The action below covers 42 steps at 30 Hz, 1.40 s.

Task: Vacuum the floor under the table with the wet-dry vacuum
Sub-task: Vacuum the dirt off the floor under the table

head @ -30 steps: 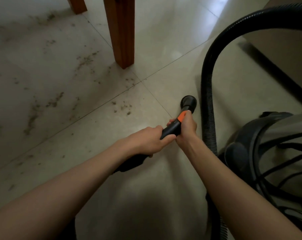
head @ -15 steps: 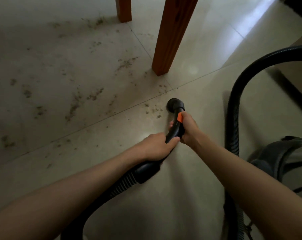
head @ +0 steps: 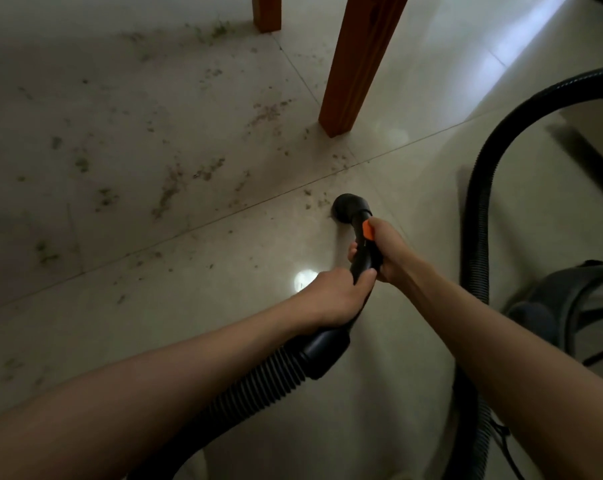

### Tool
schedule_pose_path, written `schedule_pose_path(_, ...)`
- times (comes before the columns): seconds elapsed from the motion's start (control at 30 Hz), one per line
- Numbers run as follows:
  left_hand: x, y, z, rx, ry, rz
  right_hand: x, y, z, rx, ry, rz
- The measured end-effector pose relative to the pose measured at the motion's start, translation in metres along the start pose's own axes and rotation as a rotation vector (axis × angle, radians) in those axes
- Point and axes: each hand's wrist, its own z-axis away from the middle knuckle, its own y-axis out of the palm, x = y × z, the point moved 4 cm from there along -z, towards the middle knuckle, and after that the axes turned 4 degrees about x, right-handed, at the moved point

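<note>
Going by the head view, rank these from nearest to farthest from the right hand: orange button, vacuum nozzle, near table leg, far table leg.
From the right hand:
1. Orange button, at its thumb.
2. Vacuum nozzle, just ahead on the floor.
3. Near table leg, beyond the nozzle.
4. Far table leg, farther back, to the left.

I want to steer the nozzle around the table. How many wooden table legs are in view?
2. The near leg stands beyond the nozzle; the far leg is at the top edge, left of it. Others may be out of frame.

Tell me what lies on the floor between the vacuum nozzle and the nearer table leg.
In the head view, only tile with scattered dirt specks and one grout line lies between the nozzle and the nearer table leg.
</note>
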Motion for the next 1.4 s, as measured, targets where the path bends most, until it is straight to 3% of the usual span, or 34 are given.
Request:
schedule_pose_path(0.43,0.020,-0.019,0.008,0.129,-0.020,0.115,-0.011,0.017,-0.005,0.042,0.003,-0.020)
schedule_pose_path(0.57,0.014,-0.035,0.001,0.090,-0.008,0.201,0.007,0.015,0.000,0.081,-0.022,-0.034)
schedule_pose_path(0.77,0.004,-0.057,0.003,-0.068,0.085,0.540,0.027,0.020,0.010,0.139,-0.229,0.311)
schedule_pose_path(0.93,-0.037,-0.106,0.008,-0.290,0.216,0.535,0.062,0.035,0.031,0.194,-0.396,0.285)
schedule_pose_path(1.03,-0.061,-0.132,0.016,-0.391,0.262,0.565,0.058,0.039,0.034,0.204,-0.344,0.244)
schedule_pose_path(1.13,-0.063,-0.147,0.019,-0.470,0.237,0.624,0.045,0.052,0.045,0.342,-0.294,0.193)
schedule_pose_path(1.3,-0.037,-0.162,0.016,-0.614,0.190,0.772,0.037,0.096,0.070,0.576,-0.411,0.320)
schedule_pose_path(1.4,-0.029,-0.180,0.024,-0.683,0.236,0.812,0.033,0.120,0.085,0.629,-0.436,0.311)
